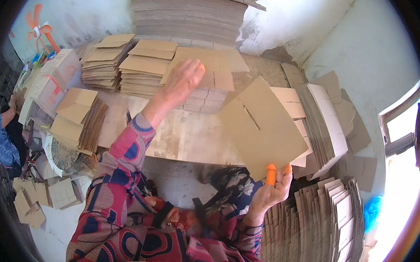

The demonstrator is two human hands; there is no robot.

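My right hand (270, 193), with orange rubber finger cots on two fingertips, grips the lower corner of a brown cardboard sheet (271, 131). The sheet is tilted up and has a short dark slit in it. My left hand (183, 80) reaches over a stack of cardboard pieces (217, 68) at the back of the table. Its fingers are curled together, slightly blurred, and one wears an orange cot. Whether anything is pinched between them is hidden.
Cardboard stacks stand along the wooden table (181, 137): two at the back left (147, 65), one at the left edge (77, 118), and a leaning row (325, 131) at right. More sheets (328, 220) stand beside my right arm. An orange fan (38, 30) is at far left, near another person's arm (7, 117).
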